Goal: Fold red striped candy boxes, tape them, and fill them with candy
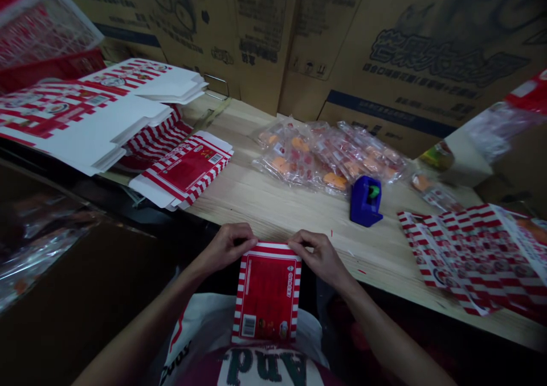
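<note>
Left hand (226, 248): fingers curled nearly closed, pinching the top edge of a flat red-and-white striped cardboard carton (267, 292)
Right hand (318, 255): also curled, pinching that same edge
Carton position: upright, just off the edge of a pale wooden tabletop (256, 204)
Risk: a loose pinch could drop the carton; uneven pulling could crease its edge

Wooden bench (260, 204): red-striped cartons (183, 172) at ten o'clock, plastic packets (320, 155) at twelve, blue tape dispenser (365, 201) at one, printed sheets (470, 255) at three.

Head-worn view, facing forward and down, close above left hand (226, 248) and right hand (319, 256)
</note>
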The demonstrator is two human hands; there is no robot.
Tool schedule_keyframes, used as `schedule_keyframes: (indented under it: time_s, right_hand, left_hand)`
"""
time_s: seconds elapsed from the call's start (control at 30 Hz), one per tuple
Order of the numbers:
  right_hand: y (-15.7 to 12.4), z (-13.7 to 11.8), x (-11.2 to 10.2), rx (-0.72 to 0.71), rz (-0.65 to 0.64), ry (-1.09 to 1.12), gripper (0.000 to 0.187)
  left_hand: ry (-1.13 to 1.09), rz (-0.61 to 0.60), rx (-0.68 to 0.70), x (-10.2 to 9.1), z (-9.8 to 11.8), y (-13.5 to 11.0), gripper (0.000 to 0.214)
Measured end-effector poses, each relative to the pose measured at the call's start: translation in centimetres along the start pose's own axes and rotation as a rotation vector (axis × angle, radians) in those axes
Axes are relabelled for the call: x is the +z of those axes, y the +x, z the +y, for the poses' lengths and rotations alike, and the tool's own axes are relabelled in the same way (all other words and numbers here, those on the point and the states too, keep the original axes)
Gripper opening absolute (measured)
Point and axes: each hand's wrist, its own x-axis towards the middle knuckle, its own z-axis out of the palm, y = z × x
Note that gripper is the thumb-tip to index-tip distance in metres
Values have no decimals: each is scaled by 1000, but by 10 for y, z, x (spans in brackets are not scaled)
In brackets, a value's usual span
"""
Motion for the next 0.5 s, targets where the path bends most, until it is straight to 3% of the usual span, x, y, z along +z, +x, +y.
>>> schedule_keyframes:
  time_s: [0.17, 0.27, 0.33, 0.43, 0.5]
  right_hand:
    - [-21, 17, 22, -162, 220, -36, 7]
    - [-35, 22, 41, -109, 375, -21, 9]
    - [-42, 22, 48, -58, 412, 14, 10]
    - [-42, 27, 38, -26, 362, 55, 20]
    - [-35, 39, 12, -7, 447, 50, 27]
  left_hand:
    - [-80, 94, -3, 17, -9, -10, 19]
    - [-218, 192, -41, 35, -17, -13, 19]
    - [-355, 253, -83, 46, -21, -13, 16]
    - [-458, 328, -178, 56, -23, -13, 13]
    - [-458, 346, -216, 57, -26, -13, 15]
